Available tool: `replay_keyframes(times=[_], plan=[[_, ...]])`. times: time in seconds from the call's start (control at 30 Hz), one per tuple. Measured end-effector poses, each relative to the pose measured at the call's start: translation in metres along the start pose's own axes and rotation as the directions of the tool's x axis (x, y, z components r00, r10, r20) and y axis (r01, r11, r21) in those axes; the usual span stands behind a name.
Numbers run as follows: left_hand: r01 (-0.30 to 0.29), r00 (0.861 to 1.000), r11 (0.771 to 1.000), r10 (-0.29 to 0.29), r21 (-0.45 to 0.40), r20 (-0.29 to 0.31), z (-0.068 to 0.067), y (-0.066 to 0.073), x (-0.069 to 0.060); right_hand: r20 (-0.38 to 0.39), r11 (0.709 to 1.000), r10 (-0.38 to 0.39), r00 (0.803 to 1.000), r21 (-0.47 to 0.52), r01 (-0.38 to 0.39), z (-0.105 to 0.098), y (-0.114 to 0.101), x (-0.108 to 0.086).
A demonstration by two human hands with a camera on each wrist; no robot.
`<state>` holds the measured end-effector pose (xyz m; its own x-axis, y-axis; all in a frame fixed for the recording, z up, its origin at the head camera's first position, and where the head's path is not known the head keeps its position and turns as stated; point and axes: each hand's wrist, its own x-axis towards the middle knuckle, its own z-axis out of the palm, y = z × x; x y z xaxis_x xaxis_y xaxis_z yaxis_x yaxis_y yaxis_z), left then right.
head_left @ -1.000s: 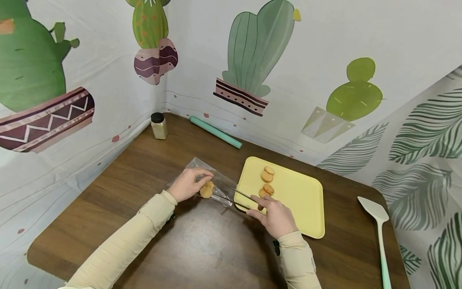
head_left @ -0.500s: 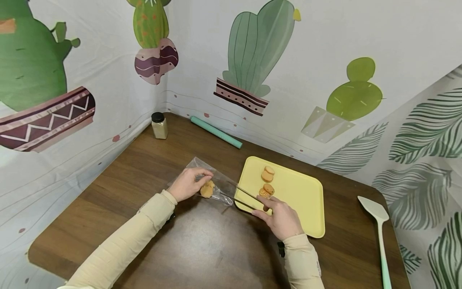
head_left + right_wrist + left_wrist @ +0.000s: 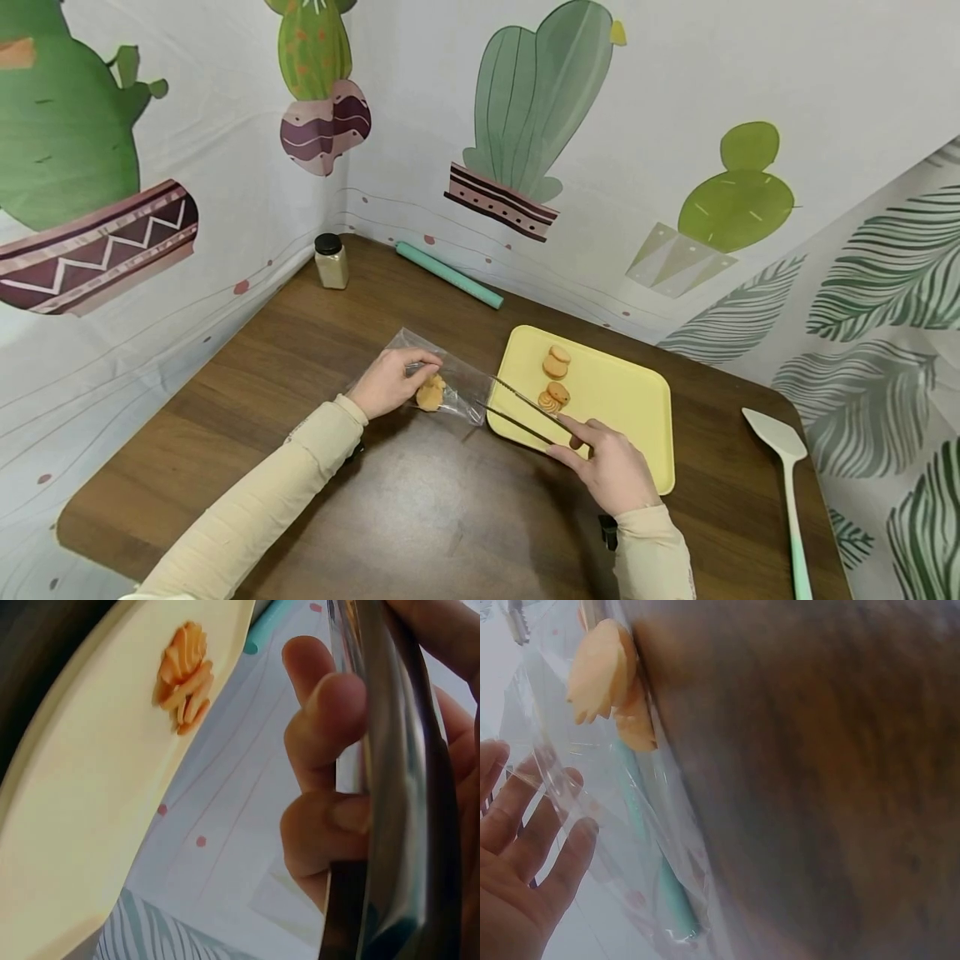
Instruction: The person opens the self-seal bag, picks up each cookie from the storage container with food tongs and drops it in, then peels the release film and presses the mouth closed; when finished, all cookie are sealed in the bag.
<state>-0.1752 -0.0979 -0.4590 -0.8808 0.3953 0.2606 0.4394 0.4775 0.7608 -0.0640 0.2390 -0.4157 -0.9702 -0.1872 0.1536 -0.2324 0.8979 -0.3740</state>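
Beside tray [image 3: 630,400] on bench [image 3: 420,508], clear bag [image 3: 462,388] is pinched by left hand [image 3: 390,383]; bagged cookies [image 3: 430,394] are partly covered by that hand. Spread tongs [image 3: 528,402] are gripped by right hand [image 3: 617,475], cut off in right wrist view.

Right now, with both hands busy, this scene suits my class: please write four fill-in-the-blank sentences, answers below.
1. The right hand holds metal ____.
2. Beside the left hand, cookies lie in a transparent ____.
3. The colour of the tray is ____.
4. The colour of the jar's lid is ____.
Missing words: tongs; bag; yellow; black.
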Motion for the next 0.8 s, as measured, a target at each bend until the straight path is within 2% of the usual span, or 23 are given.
replay_keyframes(times=[0.1,0.27,0.37,0.57,0.8], plan=[[0.000,1.000,1.000,0.000,0.001,-0.005,0.000,0.000,0.000,-0.016,1.000,0.008,1.000,0.015,-0.007,-0.006,0.002,-0.005],[-0.002,1.000,1.000,0.002,-0.010,-0.009,0.001,0.000,0.000,-0.097,1.000,-0.022,0.995,0.020,0.024,-0.014,0.009,-0.011],[-0.003,1.000,1.000,0.003,-0.013,-0.012,0.001,0.000,0.000,-0.133,1.000,-0.014,0.991,0.015,0.016,-0.019,0.015,-0.014],[-0.004,1.000,1.000,0.004,-0.017,-0.007,0.001,0.000,0.000,-0.130,0.996,0.085,0.988,0.009,-0.085,-0.023,0.029,-0.021],[-0.010,1.000,1.000,0.010,-0.019,-0.004,0.003,-0.001,0.000,-0.061,0.973,0.227,0.972,-0.024,-0.229,-0.026,0.042,-0.023]])
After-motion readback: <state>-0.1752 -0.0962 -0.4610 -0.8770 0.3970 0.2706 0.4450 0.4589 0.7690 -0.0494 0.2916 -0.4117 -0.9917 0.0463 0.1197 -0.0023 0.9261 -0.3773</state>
